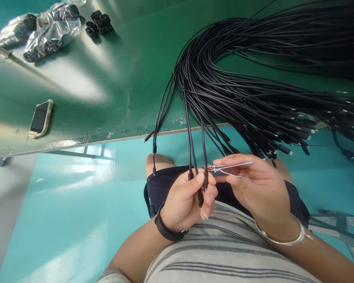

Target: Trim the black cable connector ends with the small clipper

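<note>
My left hand (pixel 191 196) is closed round the ends of several black cables (pixel 190 145) hanging from the table edge, thumb and forefinger pinching near a black plug (pixel 206 181). Just to its right, my right hand (pixel 253 184) pinches a thin silver two-armed tool (pixel 231 166), whose exact kind I cannot make out. Its narrow end points left and meets the cable by my left fingertips. Whether it grips the cable is too small to tell. Both hands are above my lap.
A large bundle of black cables (pixel 238 82) curves across the green table (pixel 141 78), plugs hanging over the edge. A phone (pixel 41 118) lies at left. Behind it are plastic bags (pixel 53 37) of black items and black coils (pixel 102 22). Separate cables (pixel 154 147) dangle left of my hands.
</note>
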### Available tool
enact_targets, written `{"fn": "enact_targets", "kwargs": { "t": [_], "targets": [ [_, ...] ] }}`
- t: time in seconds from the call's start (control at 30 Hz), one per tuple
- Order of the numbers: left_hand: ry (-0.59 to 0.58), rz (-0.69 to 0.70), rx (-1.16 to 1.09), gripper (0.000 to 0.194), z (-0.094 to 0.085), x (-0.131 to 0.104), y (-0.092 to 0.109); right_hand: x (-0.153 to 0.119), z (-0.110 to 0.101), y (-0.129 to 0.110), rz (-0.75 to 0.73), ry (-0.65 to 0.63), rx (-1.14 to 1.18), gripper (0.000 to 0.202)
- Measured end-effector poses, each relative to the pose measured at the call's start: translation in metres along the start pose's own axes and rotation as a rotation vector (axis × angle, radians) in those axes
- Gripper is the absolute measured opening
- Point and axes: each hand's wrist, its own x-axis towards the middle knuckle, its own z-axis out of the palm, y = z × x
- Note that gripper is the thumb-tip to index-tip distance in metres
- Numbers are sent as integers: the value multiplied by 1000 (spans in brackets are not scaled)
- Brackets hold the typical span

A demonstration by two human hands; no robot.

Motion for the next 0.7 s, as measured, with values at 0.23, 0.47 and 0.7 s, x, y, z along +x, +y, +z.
{"fn": "enact_targets", "kwargs": {
  "t": [0.23, 0.47, 0.7],
  "targets": [
    [-21, -18, -20, 22, -2, -1, 0, -1, 1, -4, -74, -22, -118, 23],
    [-24, -5, -22, 23, -3, 0, -1, -4, 4, -4, -75, 65, -167, 18],
    [24, 3, 25, 22, 0, 1, -3, 1, 2, 3, 17, 134, -15, 10]
  ]
}}
